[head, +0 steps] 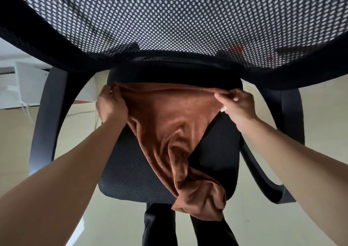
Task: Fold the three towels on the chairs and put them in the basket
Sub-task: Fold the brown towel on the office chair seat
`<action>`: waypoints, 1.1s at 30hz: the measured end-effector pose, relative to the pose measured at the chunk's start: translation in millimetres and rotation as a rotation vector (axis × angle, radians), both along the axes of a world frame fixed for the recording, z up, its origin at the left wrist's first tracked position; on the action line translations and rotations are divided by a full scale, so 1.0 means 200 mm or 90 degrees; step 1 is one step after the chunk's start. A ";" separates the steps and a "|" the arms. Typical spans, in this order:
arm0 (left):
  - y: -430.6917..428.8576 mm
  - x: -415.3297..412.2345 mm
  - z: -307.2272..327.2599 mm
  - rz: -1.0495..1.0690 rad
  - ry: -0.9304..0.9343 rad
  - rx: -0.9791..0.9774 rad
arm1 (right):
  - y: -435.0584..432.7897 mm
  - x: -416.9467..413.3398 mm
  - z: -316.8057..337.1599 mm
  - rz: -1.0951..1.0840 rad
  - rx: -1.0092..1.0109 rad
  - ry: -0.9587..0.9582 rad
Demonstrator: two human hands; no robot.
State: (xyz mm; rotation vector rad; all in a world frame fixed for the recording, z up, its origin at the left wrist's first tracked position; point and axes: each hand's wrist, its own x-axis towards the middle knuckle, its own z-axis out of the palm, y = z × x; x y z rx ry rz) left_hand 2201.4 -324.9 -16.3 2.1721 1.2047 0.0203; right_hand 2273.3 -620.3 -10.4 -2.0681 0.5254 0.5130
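Towel (169, 125), rust-brown, is held stretched above the seat (120, 163) of a black mesh office chair (169, 19), its bunched lower end hanging past the seat's near edge. Left hand (111, 104) pinches one top corner and right hand (237, 104) the other, each grip grasping cloth.

A black chair (47, 114) stands on the pale floor (282, 217) in the middle of the frame. A brown towel (169, 121) lies on its dark seat (128, 166). One bunched end hangs over the seat's front edge, at the lower middle.
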 end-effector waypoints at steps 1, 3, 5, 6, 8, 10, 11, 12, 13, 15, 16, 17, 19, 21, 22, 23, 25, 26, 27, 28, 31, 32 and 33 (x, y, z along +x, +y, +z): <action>-0.01 0.02 -0.01 0.025 0.000 -0.036 | 0.03 0.02 -0.02 -0.018 -0.002 -0.017; -0.03 0.04 -0.03 0.086 -0.001 -0.103 | 0.05 0.05 -0.06 -0.076 0.010 -0.028; -0.05 0.00 -0.03 0.133 0.022 -0.126 | 0.04 0.02 -0.10 -0.132 -0.026 -0.019; -0.06 -0.05 -0.04 0.150 0.043 -0.122 | 0.03 -0.03 -0.10 -0.151 -0.063 -0.006; -0.09 -0.19 -0.06 0.172 0.096 -0.121 | 0.00 -0.17 -0.11 -0.182 -0.073 0.073; -0.13 -0.31 -0.08 0.157 0.167 -0.170 | 0.03 -0.34 -0.08 -0.180 -0.001 0.226; -0.16 -0.36 -0.08 0.133 0.206 -0.203 | 0.06 -0.42 -0.07 -0.142 0.022 0.300; -0.19 -0.40 -0.08 0.096 0.241 -0.237 | 0.09 -0.50 -0.06 -0.089 0.032 0.348; -0.23 -0.42 -0.08 0.056 0.273 -0.267 | 0.12 -0.56 -0.07 -0.050 0.044 0.369; -0.28 -0.46 -0.08 0.031 0.295 -0.324 | 0.18 -0.62 -0.09 -0.040 0.084 0.365; -0.29 -0.47 -0.09 0.049 0.282 -0.351 | 0.20 -0.63 -0.10 -0.084 0.107 0.364; -0.29 -0.48 -0.09 0.079 0.258 -0.375 | 0.20 -0.63 -0.10 -0.153 0.126 0.358; -0.27 -0.50 -0.07 0.155 0.191 -0.435 | 0.19 -0.62 -0.10 -0.305 0.180 0.354; -0.28 -0.51 -0.05 0.226 0.131 -0.541 | 0.16 -0.62 -0.10 -0.407 0.300 0.382; -0.29 -0.51 -0.03 0.252 0.107 -0.601 | 0.14 -0.62 -0.10 -0.433 0.352 0.395; -0.30 -0.51 -0.02 0.273 0.089 -0.652 | 0.12 -0.62 -0.10 -0.442 0.386 0.405; -0.32 -0.53 -0.01 0.280 0.078 -0.692 | 0.11 -0.62 -0.09 -0.433 0.413 0.408; -0.32 -0.54 -0.02 0.255 0.090 -0.671 | 0.09 -0.62 -0.08 -0.427 0.405 0.404; -0.32 -0.56 -0.01 0.204 0.107 -0.626 | 0.09 -0.61 -0.07 -0.420 0.383 0.403; -0.31 -0.57 0.00 0.132 0.127 -0.566 | 0.07 -0.60 -0.06 -0.405 0.357 0.399; -0.27 -0.61 -0.01 -0.061 0.192 -0.424 | 0.01 -0.61 -0.08 -0.300 0.217 0.347; -0.25 -0.62 -0.01 -0.096 0.218 -0.407 | -0.01 -0.62 -0.07 -0.282 0.196 0.336; -0.23 -0.62 -0.01 -0.111 0.240 -0.403 | -0.01 -0.62 -0.07 -0.295 0.191 0.334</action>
